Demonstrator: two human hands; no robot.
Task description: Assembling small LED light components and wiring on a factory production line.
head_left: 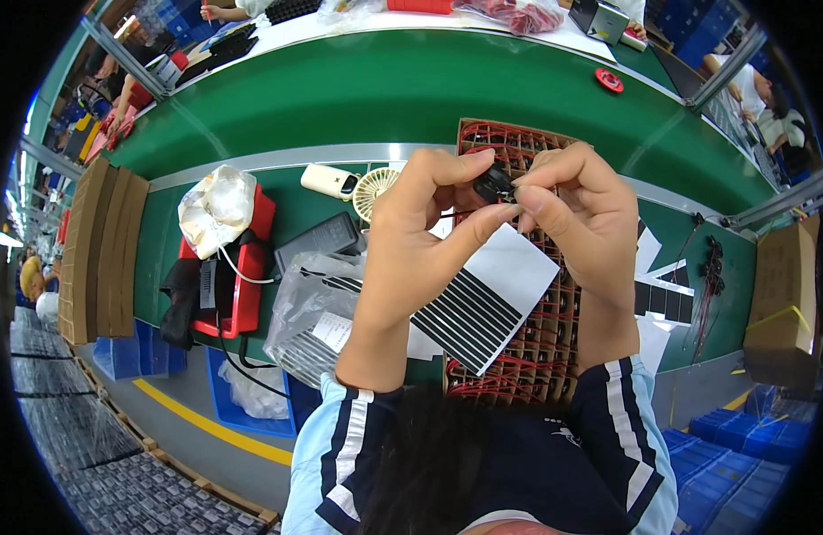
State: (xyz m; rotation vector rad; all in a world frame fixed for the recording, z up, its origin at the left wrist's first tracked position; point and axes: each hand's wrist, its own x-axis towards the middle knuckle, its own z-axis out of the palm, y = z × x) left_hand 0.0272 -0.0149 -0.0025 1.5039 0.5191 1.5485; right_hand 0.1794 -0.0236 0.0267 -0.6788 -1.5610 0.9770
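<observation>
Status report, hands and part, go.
Left hand and right hand pinch one small black part. Compartment tray of red-wired parts beneath. Nothing between the hands.

Glossy black plastic part (pixel 494 185) — matt green belt (pixel 411 98)

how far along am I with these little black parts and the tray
Done: the divided tray already has red-wired parts in many cells. In hand: both the left hand and right hand pinch one small black part above it. Left: a striped sheet hides part of the tray, so the unfilled cells can't be counted.
</observation>
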